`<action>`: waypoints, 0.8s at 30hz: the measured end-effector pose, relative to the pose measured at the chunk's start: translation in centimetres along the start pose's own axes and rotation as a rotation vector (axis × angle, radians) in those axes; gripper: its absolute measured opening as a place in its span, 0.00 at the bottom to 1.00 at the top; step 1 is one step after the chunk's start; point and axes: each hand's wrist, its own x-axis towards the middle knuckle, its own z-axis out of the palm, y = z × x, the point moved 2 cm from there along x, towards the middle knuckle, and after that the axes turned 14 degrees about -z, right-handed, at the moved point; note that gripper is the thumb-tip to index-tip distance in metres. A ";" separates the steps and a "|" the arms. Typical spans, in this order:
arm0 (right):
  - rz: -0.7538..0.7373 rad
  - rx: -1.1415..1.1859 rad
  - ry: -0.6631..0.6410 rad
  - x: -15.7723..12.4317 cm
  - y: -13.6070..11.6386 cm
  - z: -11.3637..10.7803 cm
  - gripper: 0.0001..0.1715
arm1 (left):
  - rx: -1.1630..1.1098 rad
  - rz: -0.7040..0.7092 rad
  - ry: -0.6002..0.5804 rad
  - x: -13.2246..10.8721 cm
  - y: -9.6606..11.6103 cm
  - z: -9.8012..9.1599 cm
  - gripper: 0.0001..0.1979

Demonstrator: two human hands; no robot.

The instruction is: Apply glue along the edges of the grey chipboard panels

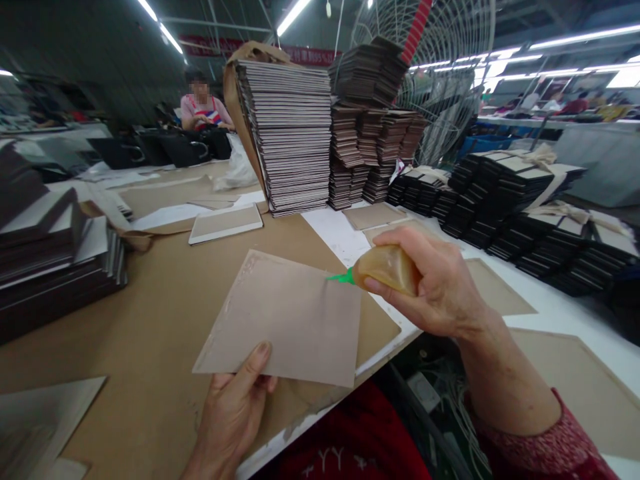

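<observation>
Left hand (230, 420) pinches a grey card sheet (280, 320) by its lower edge. Right hand (430, 287) clamps an amber squeeze bottle (387, 269), green nozzle (341, 277) just over the sheet's top edge. Hands apart, above the surface (150, 333).

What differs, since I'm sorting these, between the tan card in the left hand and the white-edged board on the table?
The tan card is held up, tilted, in the left hand; the white-edged board lies flat on the table. The card has plain edges; the board has a white rim and looks thicker. Both are rectangular with tan faces.
</observation>
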 end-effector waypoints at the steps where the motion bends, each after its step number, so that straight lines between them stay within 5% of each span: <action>1: -0.022 0.015 0.016 0.2 -0.1 0.1 0.24 | 0.002 -0.002 0.000 0.0 0.0 0.0 0.24; 24: 0.029 -0.007 0.017 -1.9 0.9 -0.1 0.24 | -0.010 -0.003 0.048 0.1 0.1 -0.4 0.15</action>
